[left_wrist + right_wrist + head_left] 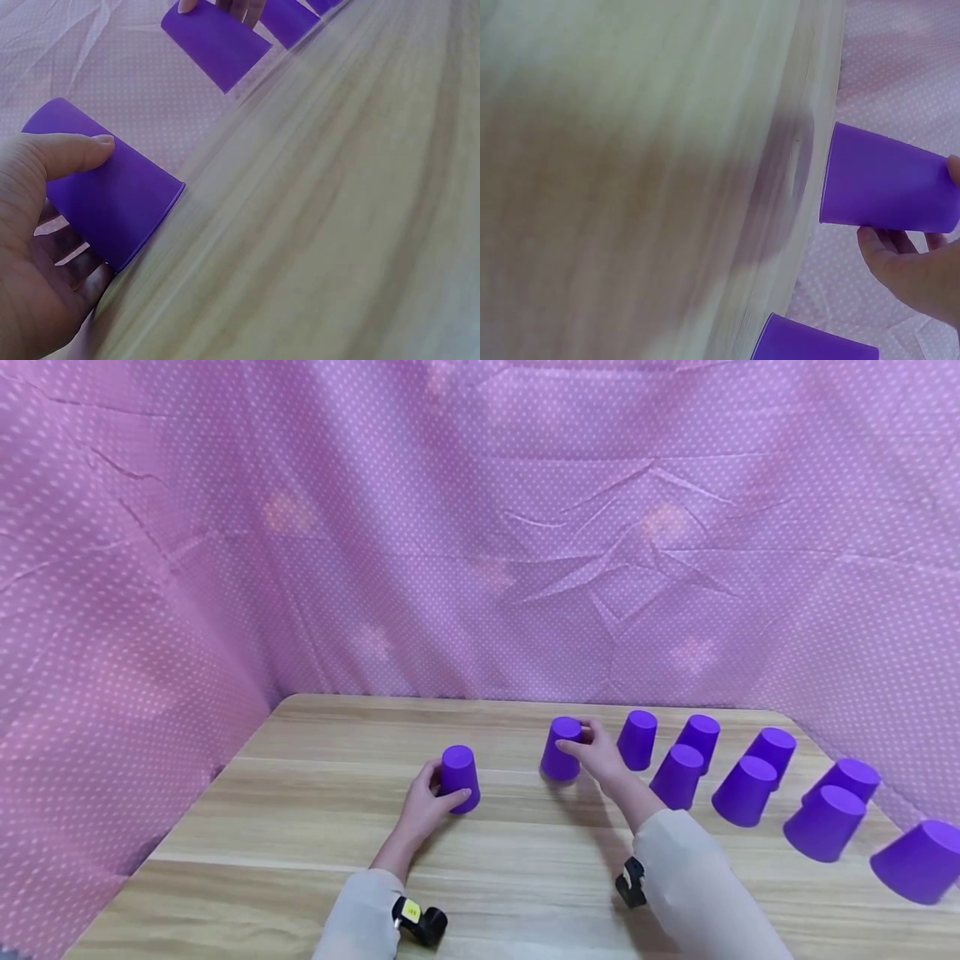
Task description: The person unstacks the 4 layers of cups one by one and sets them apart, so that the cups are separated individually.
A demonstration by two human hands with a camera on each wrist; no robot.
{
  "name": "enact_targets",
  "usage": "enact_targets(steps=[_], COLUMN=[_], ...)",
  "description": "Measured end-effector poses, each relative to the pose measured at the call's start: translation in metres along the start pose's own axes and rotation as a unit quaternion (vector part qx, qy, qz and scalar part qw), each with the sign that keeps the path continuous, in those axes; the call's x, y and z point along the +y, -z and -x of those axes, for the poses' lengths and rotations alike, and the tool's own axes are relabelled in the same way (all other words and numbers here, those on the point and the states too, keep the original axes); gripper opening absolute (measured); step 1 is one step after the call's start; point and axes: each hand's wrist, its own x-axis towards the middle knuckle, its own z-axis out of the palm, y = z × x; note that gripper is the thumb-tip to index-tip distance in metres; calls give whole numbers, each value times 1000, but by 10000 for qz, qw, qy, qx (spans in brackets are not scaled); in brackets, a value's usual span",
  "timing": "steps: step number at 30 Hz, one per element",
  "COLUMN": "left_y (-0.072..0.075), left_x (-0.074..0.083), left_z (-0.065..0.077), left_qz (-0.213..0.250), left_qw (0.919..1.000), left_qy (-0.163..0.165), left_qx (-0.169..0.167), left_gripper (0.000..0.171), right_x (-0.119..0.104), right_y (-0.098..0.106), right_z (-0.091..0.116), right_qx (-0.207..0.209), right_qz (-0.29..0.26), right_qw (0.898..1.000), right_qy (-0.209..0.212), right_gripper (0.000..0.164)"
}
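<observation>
My left hand (420,810) grips an upside-down purple cup (458,777) near the middle of the wooden table. In the left wrist view the thumb lies across the side of this cup (112,184), and its rim is at the tabletop. Farther back and to the right, my right hand (602,758) holds a second upside-down purple cup (558,762) between thumb and fingers. The right wrist view shows this cup (889,180) seemingly just above the table, with a shadow below. Part of the right hand is cut off there.
Several more purple cups stand upside down on the table's right side, in two slanting rows; one (677,777) is close to my right forearm. The wooden table (300,827) ends at a pink dotted cloth (450,568) behind and at the sides.
</observation>
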Motion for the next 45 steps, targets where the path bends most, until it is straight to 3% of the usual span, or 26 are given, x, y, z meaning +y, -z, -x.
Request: enact_targets(steps=[4, 11, 25, 45], left_y=[-1, -1, 0, -1], left_x=[-18, -18, -18, -17], left_z=[-8, -10, -10, -7], left_qz=[-87, -68, 7, -12], left_qw=[9999, 10000, 10000, 10000], left_qy=[-43, -36, -41, -52], left_qx=[48, 24, 24, 9], left_gripper=[60, 62, 60, 60], right_x=[-1, 3, 12, 34], right_y=[-1, -2, 6, 9], right_z=[-6, -17, -25, -39], right_qx=[190, 294, 319, 392], right_qz=[-178, -424, -28, 118], right_qw=[9997, 9986, 9990, 9992], right_qy=[-1, -86, -323, -39], right_gripper=[55, 56, 59, 66])
